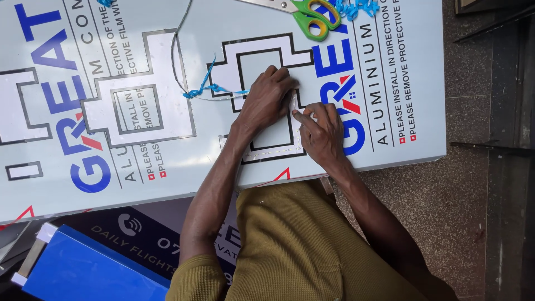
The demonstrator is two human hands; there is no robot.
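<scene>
Two hands [295, 114] are pressing a thin white strip [295, 120] onto a cut-out shape.
Left hand [266, 100] is lying flat, grasping nothing; right hand [322, 131] is pinching the strip; better pressing steadily along the edge.

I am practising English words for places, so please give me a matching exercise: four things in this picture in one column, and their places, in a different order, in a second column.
Things:
1. scissors
2. blue string
3. left hand
4. right hand

Places:
A. pressed flat on the cut-out shape, fingers pointing up
B. at the top edge of the panel, with green handles
C. on the panel, just left of the left hand
D. lower right of the cut-out shape, a finger pointing left

Pairs: 1-B, 2-C, 3-A, 4-D
</scene>
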